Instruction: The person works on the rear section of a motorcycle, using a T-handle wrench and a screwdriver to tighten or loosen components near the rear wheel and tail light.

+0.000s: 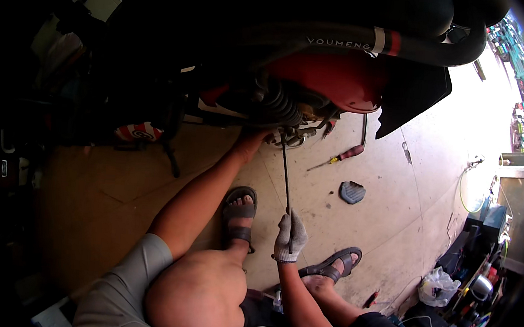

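Observation:
My right hand (291,235), in a light knitted glove, is closed round the near end of a long thin metal rod (286,171). The rod's far end reaches the underside of a red and black motorbike (335,77), just below its coil spring (281,107). My bare left hand (260,139) reaches in under the same spot, beside the rod's tip. Shadow and the bike's parts hide its fingers. To the right on the floor lies a screwdriver (349,153) with a dark red handle.
A dark grey worn block (352,193) lies on the pale floor (393,203), right of the rod. My sandalled feet (239,213) stand either side of my right hand. At the right are a white plastic bag (438,288) and cluttered tools. A small red-handled tool (371,299) lies nearer.

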Motion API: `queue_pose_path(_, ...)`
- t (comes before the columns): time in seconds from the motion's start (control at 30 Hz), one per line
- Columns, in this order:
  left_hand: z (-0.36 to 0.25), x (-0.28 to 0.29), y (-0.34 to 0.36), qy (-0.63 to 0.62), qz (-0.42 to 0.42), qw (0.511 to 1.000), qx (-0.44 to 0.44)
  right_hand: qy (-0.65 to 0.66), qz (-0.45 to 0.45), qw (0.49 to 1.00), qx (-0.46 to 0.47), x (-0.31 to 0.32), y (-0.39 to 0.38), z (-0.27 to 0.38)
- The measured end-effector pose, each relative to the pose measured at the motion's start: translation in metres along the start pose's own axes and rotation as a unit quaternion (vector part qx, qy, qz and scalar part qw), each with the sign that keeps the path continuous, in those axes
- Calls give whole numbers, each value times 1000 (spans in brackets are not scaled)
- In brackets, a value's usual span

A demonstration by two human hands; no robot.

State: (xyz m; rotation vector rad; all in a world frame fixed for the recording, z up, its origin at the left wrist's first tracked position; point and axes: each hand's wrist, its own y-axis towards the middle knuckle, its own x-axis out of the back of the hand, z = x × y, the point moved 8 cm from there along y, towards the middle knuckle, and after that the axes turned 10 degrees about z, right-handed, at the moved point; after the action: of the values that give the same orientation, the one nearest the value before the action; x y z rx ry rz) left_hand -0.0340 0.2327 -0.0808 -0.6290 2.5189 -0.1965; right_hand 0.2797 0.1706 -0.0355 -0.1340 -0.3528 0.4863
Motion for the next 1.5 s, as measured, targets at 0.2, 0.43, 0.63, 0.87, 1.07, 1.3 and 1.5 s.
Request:
queue_pose_path(0.2, 0, 6, 0, 27, 4, 1000, -13, 305, -3, 935, -181, -22, -11, -45)
queue_pose_path(0.43, 0, 9, 3, 43, 17, 998, -38, 479, -21, 817, -320, -36, -16, -61)
queue_pose_path(0.63, -3, 2, 1, 57, -7, 998, -25, 546, -13, 738, -396, -39, -19, -63)
queue_pose_path(0.87, 130, -24, -127, 248, 105, 926, 266, 538, -37, 731, -418, -43, -18, -59)
queue_pose_path(1.07, 135, -66, -220, 381, 236, 851, 272, 530, -10, 695, -487, -58, -27, -53)
queue_pose_path(1.3, 113, -87, -231, 409, 312, 727, 456, 645, 98, 596, -468, -56, -24, -74)
queue_pose_path(1.5, 22, -27, -226, 439, 101, 864, 224, 586, 71, 703, -397, 12, -52, -90)
